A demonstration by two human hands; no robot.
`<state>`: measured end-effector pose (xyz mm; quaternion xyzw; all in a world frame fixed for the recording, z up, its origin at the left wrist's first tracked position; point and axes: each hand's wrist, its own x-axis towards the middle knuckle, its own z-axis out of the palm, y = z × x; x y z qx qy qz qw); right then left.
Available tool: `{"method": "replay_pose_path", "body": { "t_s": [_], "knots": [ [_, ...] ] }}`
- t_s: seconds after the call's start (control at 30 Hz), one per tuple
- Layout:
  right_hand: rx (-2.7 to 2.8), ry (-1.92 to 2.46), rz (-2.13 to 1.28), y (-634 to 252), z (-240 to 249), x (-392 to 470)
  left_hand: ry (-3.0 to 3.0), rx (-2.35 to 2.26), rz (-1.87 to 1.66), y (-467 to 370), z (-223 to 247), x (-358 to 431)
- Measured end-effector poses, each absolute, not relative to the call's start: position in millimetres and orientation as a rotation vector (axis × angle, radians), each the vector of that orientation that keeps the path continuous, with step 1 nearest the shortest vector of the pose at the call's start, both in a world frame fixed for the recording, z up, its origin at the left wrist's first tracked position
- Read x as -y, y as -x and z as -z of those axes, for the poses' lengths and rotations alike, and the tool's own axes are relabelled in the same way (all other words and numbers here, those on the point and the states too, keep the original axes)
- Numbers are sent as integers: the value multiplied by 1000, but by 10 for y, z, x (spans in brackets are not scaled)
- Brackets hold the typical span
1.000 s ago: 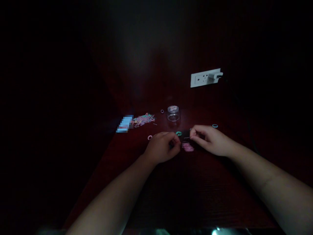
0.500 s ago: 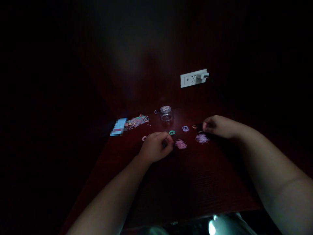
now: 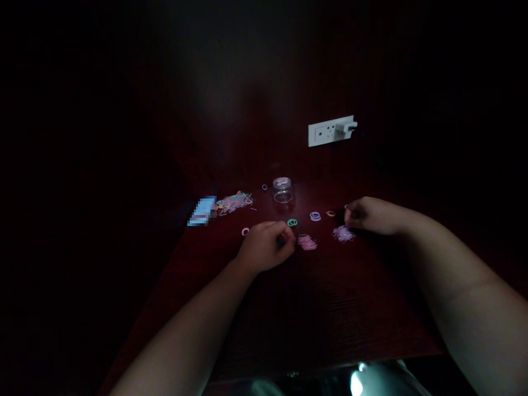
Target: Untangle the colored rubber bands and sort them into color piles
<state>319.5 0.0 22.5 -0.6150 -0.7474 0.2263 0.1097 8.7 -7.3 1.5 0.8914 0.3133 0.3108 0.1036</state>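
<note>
Dark reddish-brown wooden table (image 3: 330, 308) takes up most of what's lit, and 2 bare hands are working over it. The left hand (image 3: 268, 246) is curled, with thumb and fingertips near each other around a shadowy gap; can't tell if they meet or pinch anything. The right hand (image 3: 373, 215) has its fingers bunched at the tips, but it's too dark to say if they're pressed together or gripping a band.

On the wall behind there's a white rectangular plastic socket plate (image 3: 324, 133) with a plug in it. Next size down, a messy multicolour heap of thin bands (image 3: 235, 203) sits far left, then a clear round lidded plastic jar (image 3: 282, 195) at the back.

Key bit imo: the loose pale purple pile of thin bands (image 3: 344, 234) is right by the right fingertips, on the near side and a touch left. Roundish, no real long axis, strands every which way. Right hand's clearly closer. The smaller pink pile of thin bands (image 3: 307, 242) lies just right of the left fingertips, strands mostly running sideways.

Smallest: overlapping green rings (image 3: 292, 223), lavender rings (image 3: 315, 216) and an orange ring (image 3: 330, 213), in a row between the hands.
</note>
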Motion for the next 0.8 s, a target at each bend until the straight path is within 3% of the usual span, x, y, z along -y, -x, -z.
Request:
{"method": "replay_pose_path", "body": {
  "t_s": [0.33,0.57,0.8],
  "knots": [
    [2182,1815,-704,-3188,-219,6,-2631,-918,-918,-82,-5,67],
    [1985,1795,-497,-3172,-174,-38,-2663,-951,-948,-39,-11,18],
    [1877,1788,-335,-3029,-124,-78,-2500,-1515,-1075,330,73,-497]
  ]
}}
